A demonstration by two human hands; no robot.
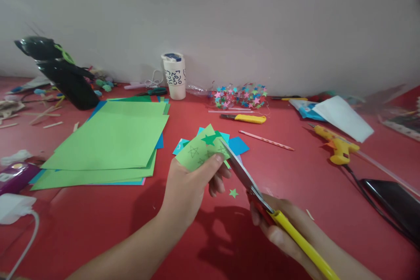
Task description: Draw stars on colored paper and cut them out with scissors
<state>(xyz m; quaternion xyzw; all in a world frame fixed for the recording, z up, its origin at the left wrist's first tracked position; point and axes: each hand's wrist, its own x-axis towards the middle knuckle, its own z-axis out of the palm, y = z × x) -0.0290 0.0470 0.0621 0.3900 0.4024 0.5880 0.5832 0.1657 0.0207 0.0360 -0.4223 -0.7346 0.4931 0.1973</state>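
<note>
My left hand pinches a small piece of light green paper with stars drawn on it, held above the red table. My right hand grips yellow-handled scissors, whose blades reach the right edge of that paper. A tiny green cut-out star lies on the table just below the blades. Under the held paper lie blue and teal paper scraps and a dark green star.
A stack of green and blue paper sheets lies at left. Behind are a white cup, a pile of colourful stars, a yellow utility knife and a pencil. A yellow glue gun and a dark phone lie at right.
</note>
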